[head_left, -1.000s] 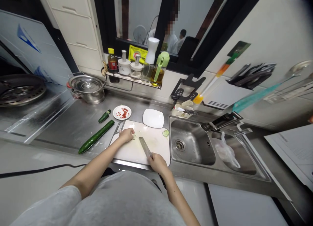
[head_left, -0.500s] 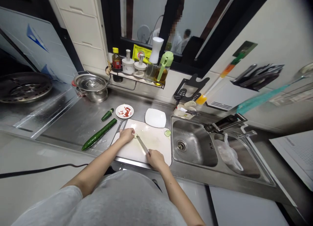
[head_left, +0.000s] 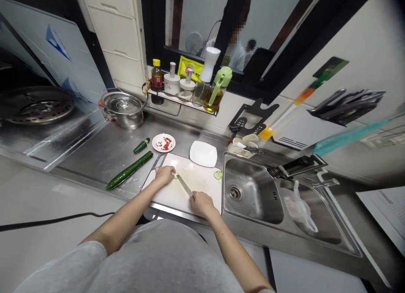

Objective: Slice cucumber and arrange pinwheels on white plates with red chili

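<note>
Beneath everything we see the steel counter (head_left: pixel 95 153), and set into it at our right is the sink (head_left: pixel 255 196), whose farther basin holds a tied plastic bag (head_left: pixel 299 208). The white cutting board (head_left: pixel 202 181) lies just beside the sink, in front of us. A wall rack (head_left: pixel 194 105) carries bottles and jars beyond it, and the lidded steel pot (head_left: pixel 128 115) stands near the wall at far left. The long cucumber (head_left: pixel 129 170) lies on the counter, left of the board. A square white dish (head_left: pixel 203 153) sits at the board's far edge and crowds that side. Our right grip (head_left: pixel 202 203) is closed around the knife's handle. Our left grip (head_left: pixel 165 175) rests on the board with fingers curled, covering part of its left side; the fingertips stand close to the blade. A round plate (head_left: pixel 155 143) and a short cucumber piece (head_left: pixel 140 147) lie beyond the board, to the left. The knife (head_left: pixel 184 185) points at a small cucumber bit (head_left: pixel 176 176) by our left fingertips; we cannot tell whether they pinch it. Thin slices (head_left: pixel 218 174) lie at the board's far right corner, and red bits (head_left: pixel 167 143) dot the plate.
</note>
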A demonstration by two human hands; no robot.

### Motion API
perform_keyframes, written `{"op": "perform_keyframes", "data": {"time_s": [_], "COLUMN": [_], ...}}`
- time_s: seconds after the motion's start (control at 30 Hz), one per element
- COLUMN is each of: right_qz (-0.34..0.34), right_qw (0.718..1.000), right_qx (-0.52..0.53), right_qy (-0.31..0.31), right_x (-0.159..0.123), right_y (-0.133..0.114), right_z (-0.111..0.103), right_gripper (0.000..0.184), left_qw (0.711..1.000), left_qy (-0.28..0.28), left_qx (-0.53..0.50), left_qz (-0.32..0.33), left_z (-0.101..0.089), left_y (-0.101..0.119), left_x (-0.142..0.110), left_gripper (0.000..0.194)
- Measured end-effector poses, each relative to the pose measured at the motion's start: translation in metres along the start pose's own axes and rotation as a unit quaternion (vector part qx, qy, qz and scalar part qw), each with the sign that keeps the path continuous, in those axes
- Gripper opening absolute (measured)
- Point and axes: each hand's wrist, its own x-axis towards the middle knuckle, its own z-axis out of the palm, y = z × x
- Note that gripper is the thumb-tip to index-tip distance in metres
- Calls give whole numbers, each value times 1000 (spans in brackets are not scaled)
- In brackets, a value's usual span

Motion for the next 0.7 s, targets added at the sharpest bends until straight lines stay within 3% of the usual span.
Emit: {"op": "perform_keyframes", "data": {"time_s": [0.33,0.7], "right_qz": [-21,-26], "right_qw": [999,999], "right_qx": [-24,-22], "right_qy": [-22,-32], "right_x": [13,27], "right_y": [11,4], "right_z": [-4,-9], "right_gripper": [35,36], "left_qw": [1000,999], "left_qy": [6,10], "left_qx": [-11,-25], "left_qz": [-13,-26], "left_z": [3,2], "left_y": [0,1], "left_x": [1,-1], "left_gripper": [24,25]}}
